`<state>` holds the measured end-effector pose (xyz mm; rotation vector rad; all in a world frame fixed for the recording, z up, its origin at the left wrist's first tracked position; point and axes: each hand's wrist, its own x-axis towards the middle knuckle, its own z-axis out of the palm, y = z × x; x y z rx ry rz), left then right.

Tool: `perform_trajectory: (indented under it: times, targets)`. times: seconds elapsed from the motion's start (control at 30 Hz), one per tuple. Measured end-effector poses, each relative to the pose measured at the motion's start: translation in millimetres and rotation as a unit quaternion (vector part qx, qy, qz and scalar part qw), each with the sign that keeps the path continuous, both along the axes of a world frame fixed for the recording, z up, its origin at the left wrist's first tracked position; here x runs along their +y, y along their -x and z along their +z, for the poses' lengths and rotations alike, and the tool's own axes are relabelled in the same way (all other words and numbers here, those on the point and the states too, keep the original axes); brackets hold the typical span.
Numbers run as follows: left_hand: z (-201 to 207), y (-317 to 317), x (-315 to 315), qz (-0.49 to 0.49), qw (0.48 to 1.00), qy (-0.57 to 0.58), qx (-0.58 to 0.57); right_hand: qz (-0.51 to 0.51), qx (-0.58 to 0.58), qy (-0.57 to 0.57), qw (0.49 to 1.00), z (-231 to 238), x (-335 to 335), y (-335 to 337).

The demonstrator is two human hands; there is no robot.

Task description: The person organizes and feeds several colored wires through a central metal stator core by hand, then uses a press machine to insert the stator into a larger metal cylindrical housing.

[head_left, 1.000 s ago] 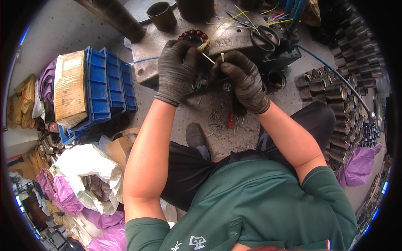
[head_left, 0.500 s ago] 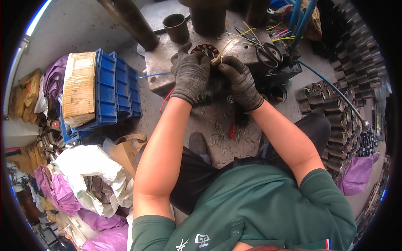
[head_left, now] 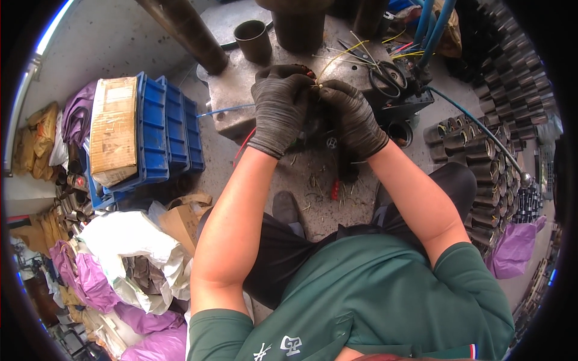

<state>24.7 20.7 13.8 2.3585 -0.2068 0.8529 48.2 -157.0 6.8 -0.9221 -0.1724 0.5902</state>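
Both my hands wear grey knit gloves and work close together at the front edge of a metal press bed (head_left: 232, 90). My left hand (head_left: 278, 108) curls over a ring-shaped wound motor stator (head_left: 310, 73), and only a bit of its dark red rim shows. Thumb and fingers of my right hand (head_left: 352, 111) pinch a thin yellow wire (head_left: 326, 67) beside the stator. A pale wire end pokes out at those fingertips. Black-handled scissors (head_left: 387, 81) lie right of my right hand, among loose wires.
An open steel cylinder (head_left: 253, 42) stands on the bed, near a thick column (head_left: 186, 33). Stacked blue crates (head_left: 153, 132) with a cardboard box (head_left: 114, 129) are at left. Many metal sleeves (head_left: 472, 144) are piled at right. A red-handled tool (head_left: 335, 189) is below my hands.
My left fingers have folded down over the stator and now cover most of it. My right hand has shifted slightly right, still pinching the wire.
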Motion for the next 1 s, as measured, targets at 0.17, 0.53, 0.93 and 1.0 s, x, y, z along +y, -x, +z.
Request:
perform_trajectory:
  times: [0.17, 0.53, 0.93, 1.0]
  targets:
    - [2.1, 2.7, -0.9, 0.008, 1.000, -0.009, -0.013, 0.003, 0.003, -0.011, 1.000, -0.8, -0.8, 0.8]
    - [1.5, 5.2, 0.4, 0.000, 1.000, -0.027, -0.015, 0.013, -0.019, 0.007, 1.000, -8.4, -0.8, -2.2]
    - [4.8, 4.1, 6.4, -0.062, 0.998, -0.011, -0.017, -0.071, -0.173, 0.199, 0.962, -9.6, 7.6, -3.2]
    - [5.3, 4.5, 6.0, -0.059, 0.998, -0.013, -0.006, -0.042, -0.135, 0.182, 0.973, 1.9, 7.1, -1.8]
